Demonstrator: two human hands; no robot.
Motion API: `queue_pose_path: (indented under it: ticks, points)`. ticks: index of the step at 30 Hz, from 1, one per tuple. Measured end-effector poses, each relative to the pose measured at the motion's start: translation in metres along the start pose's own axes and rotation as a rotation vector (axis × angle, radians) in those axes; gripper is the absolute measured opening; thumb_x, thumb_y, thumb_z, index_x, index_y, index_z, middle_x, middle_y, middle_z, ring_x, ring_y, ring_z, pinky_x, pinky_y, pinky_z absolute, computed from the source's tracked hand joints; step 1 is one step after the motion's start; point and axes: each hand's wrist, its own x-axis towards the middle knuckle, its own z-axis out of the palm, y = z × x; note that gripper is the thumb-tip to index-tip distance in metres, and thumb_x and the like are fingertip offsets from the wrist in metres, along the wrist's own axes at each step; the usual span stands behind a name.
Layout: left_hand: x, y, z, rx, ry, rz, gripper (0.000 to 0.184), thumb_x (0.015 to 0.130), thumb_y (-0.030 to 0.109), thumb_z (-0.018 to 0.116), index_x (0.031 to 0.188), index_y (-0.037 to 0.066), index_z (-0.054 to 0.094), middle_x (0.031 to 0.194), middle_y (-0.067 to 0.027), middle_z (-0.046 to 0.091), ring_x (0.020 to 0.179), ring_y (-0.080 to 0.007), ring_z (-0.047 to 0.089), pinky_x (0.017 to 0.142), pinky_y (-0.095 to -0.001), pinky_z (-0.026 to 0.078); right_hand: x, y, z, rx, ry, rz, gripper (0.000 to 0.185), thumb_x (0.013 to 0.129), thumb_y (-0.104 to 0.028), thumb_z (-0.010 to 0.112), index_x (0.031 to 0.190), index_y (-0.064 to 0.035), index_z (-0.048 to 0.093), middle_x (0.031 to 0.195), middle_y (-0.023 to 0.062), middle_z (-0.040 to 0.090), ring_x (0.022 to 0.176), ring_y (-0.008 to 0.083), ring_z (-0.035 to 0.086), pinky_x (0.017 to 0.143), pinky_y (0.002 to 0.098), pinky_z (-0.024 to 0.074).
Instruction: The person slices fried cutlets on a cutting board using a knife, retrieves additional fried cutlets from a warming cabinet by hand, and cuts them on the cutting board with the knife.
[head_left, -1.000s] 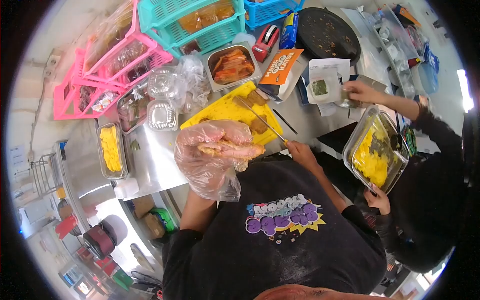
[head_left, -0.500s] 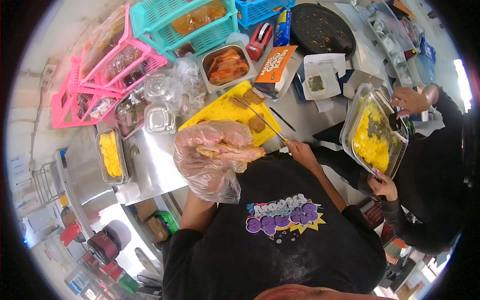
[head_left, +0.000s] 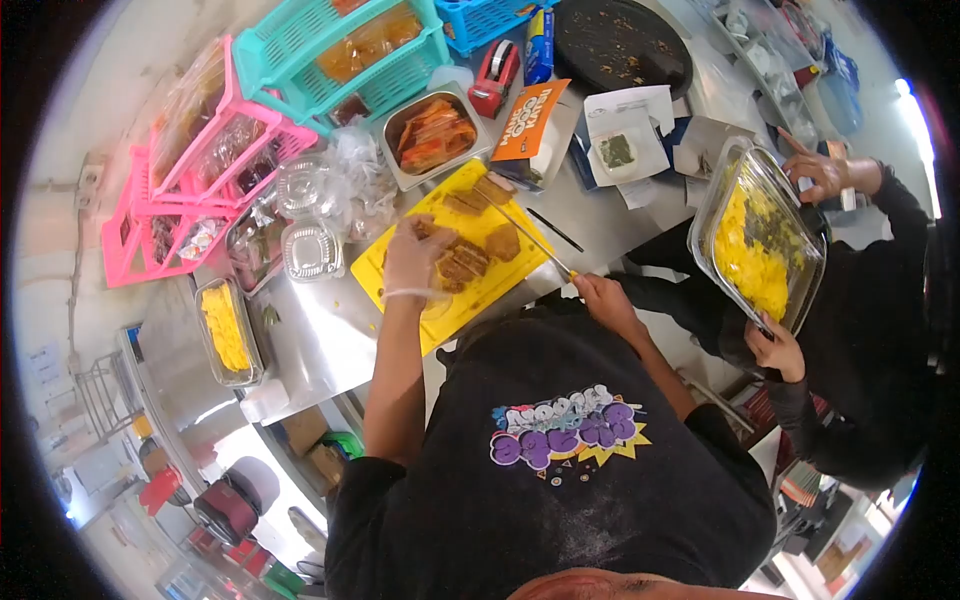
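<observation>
My left hand [head_left: 410,262], in a clear plastic glove, is down on the yellow cutting board [head_left: 375,270], its fingers bent over the upper left end of a sliced breaded cutlet [head_left: 462,264]. A whole-looking brown piece [head_left: 502,242] lies to the right of it, and more slices [head_left: 465,202] lie toward the far end of the board. My bare right hand [head_left: 602,296] is closed round the handle of a long knife [head_left: 535,238]. The blade slants across the board with its tip near the far slices.
Behind the board stand a metal tray of orange-red food [head_left: 435,135] and a dark round tray [head_left: 622,45]. Clear containers [head_left: 312,250] and pink baskets [head_left: 120,235] are at left. At right, a co-worker's hands hold a glass dish of yellow food [head_left: 745,250].
My left hand has moved from close to the camera down to the board, where the cut cutlet now lies. The co-worker's upper hand has moved from the paper box to the glass dish.
</observation>
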Motion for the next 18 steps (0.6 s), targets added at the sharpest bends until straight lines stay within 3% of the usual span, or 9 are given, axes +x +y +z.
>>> queue_pose_path:
  ticks: [2,3,7,10,12,13,15,18]
  points:
    - [0.029,-0.079,0.011,0.382,-0.046,0.032,0.059,0.078,0.022,0.084,0.126,-0.004,0.061,0.107,-0.0207,0.072,0.094,-0.0262,0.073,0.084,-0.036,0.057,-0.004,0.0,-0.002,-0.007,0.011,0.025,0.052,0.108,-0.043,0.05,0.09,0.0034,0.067,0.072,0.0196,0.062,0.069,0.0323,0.064,0.07,0.0451,0.0498]
    - [0.042,-0.1,0.017,0.385,-0.085,-0.015,0.062,0.077,0.026,0.085,0.126,-0.004,0.061,0.11,-0.0223,0.072,0.095,-0.0285,0.073,0.084,-0.038,0.056,-0.006,0.001,-0.003,-0.011,0.018,0.04,0.052,0.107,-0.043,0.05,0.09,0.0035,0.067,0.072,0.0197,0.063,0.07,0.0326,0.064,0.07,0.0451,0.0499]
    - [0.065,-0.071,0.042,0.461,0.042,-0.13,0.066,0.079,0.035,0.081,0.128,-0.005,0.061,0.115,-0.0275,0.072,0.104,-0.038,0.071,0.093,-0.0457,0.054,-0.012,0.014,-0.004,0.015,0.024,0.072,0.052,0.107,-0.043,0.051,0.091,0.0035,0.067,0.073,0.0205,0.063,0.071,0.0333,0.065,0.07,0.0457,0.0495]
    - [0.076,-0.055,0.049,0.849,0.167,0.106,0.063,0.082,0.037,0.077,0.128,-0.002,0.062,0.113,-0.0308,0.071,0.112,-0.0387,0.068,0.1,-0.0468,0.051,-0.018,0.009,-0.006,0.028,0.043,0.109,0.051,0.107,-0.043,0.051,0.092,0.0033,0.067,0.074,0.0215,0.064,0.071,0.0341,0.065,0.071,0.0462,0.0493]
    - [0.083,-0.049,0.048,1.022,0.057,0.115,0.057,0.083,0.037,0.076,0.124,0.0,0.065,0.11,-0.0284,0.073,0.112,-0.0379,0.068,0.101,-0.0466,0.05,-0.023,0.002,-0.009,0.043,0.049,0.14,0.051,0.107,-0.043,0.05,0.092,0.0032,0.068,0.075,0.0227,0.064,0.071,0.0355,0.064,0.071,0.0466,0.0492]
    - [0.086,-0.046,0.048,1.107,0.001,0.122,0.054,0.083,0.037,0.075,0.122,0.001,0.067,0.109,-0.0272,0.073,0.113,-0.0374,0.068,0.102,-0.0465,0.049,-0.024,0.002,-0.011,0.036,0.025,0.155,0.052,0.107,-0.045,0.049,0.095,0.0026,0.068,0.082,0.025,0.066,0.079,0.0405,0.065,0.076,0.0487,0.0495]
    - [0.09,-0.047,0.046,1.003,-0.047,0.097,0.049,0.081,0.036,0.077,0.118,0.004,0.069,0.107,-0.0238,0.074,0.111,-0.0372,0.068,0.099,-0.0468,0.05,-0.024,0.004,-0.014,0.02,-0.023,0.184,0.055,0.108,-0.049,0.046,0.1,0.0013,0.069,0.096,0.0296,0.07,0.095,0.0505,0.066,0.084,0.053,0.0501]
    - [0.088,-0.053,0.044,0.91,-0.079,0.194,0.044,0.077,0.033,0.08,0.112,0.007,0.071,0.103,-0.0196,0.075,0.106,-0.0369,0.068,0.094,-0.0473,0.052,-0.026,0.002,-0.014,0.054,0.014,0.177,0.055,0.107,-0.048,0.046,0.098,0.0012,0.068,0.095,0.0296,0.07,0.094,0.0508,0.065,0.083,0.0535,0.0498]
